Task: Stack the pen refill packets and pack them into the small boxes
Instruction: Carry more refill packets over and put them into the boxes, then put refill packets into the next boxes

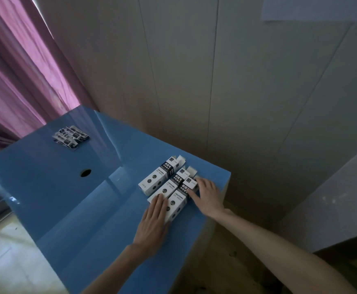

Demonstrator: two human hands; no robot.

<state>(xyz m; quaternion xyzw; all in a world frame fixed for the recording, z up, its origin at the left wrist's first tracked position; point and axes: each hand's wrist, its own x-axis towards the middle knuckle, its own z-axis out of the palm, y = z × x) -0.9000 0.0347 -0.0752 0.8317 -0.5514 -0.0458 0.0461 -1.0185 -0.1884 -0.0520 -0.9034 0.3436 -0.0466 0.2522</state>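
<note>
**Three boxes lined up, a pile of packets still waiting**

While three small white-and-black boxes lie side by side near the right edge of the blue worktop [71, 187], the work looks only partly done. The far box [158, 174] and the middle box [169, 185] show open flaps at their far ends; whether anything is inside them cannot be told. The near box [178, 200] lies between both hands. The left hand [152, 221] rests flat with straight fingers on the near ends of the middle and near boxes. The right hand [205, 195] has its fingers curled at the far end of the near box, apparently working its flap, though that end is hidden beneath them.

A loose pile of refill packets [70, 135] lies well apart at the far left of the worktop, so more stacking and packing seems to remain. A round hole [85, 172] in the worktop sits between pile and boxes. A purple curtain [18, 77] hangs at the far left and a panelled wall [215, 71] stands behind; nothing blocks the reach to the pile.
</note>
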